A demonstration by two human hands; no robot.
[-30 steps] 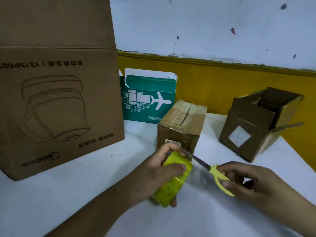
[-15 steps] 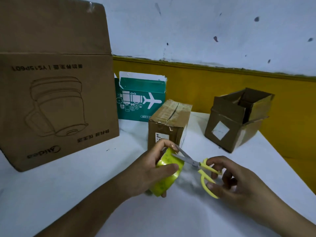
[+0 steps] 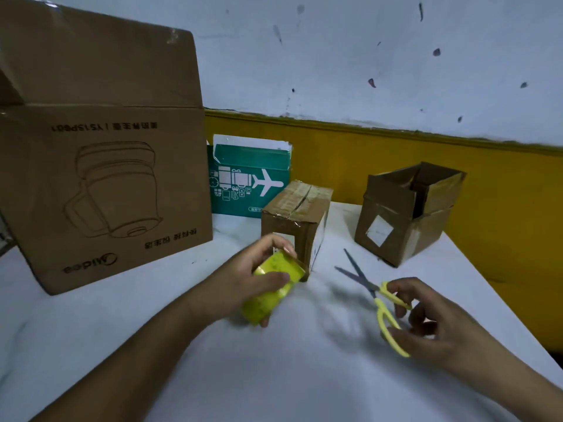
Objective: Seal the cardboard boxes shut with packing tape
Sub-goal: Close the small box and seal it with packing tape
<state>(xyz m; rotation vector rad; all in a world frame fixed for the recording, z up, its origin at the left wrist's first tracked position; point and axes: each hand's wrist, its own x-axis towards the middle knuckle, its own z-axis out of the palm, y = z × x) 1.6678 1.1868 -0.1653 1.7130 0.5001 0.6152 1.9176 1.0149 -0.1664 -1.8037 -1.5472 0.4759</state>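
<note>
My left hand (image 3: 246, 278) grips a yellow-green roll of packing tape (image 3: 271, 289) just in front of a small closed cardboard box (image 3: 300, 214), whose top seam carries old tape. My right hand (image 3: 426, 318) holds yellow-handled scissors (image 3: 376, 295) by the loops, blades spread open and pointing up-left, apart from the roll. A small open cardboard box (image 3: 402, 214) with a white label stands at the right. A big brown carton (image 3: 100, 184) with an appliance drawing stands at the left, its top flap raised.
A green box (image 3: 248, 181) printed with a white plane leans at the back by the yellow wall band (image 3: 426, 166). The white table (image 3: 274, 376) ends at the right in an edge (image 3: 518, 315) close to my right hand.
The scissors have pulled away to the right from the tape roll, their blades now spread wide. My left hand has kept the roll by the small closed box.
</note>
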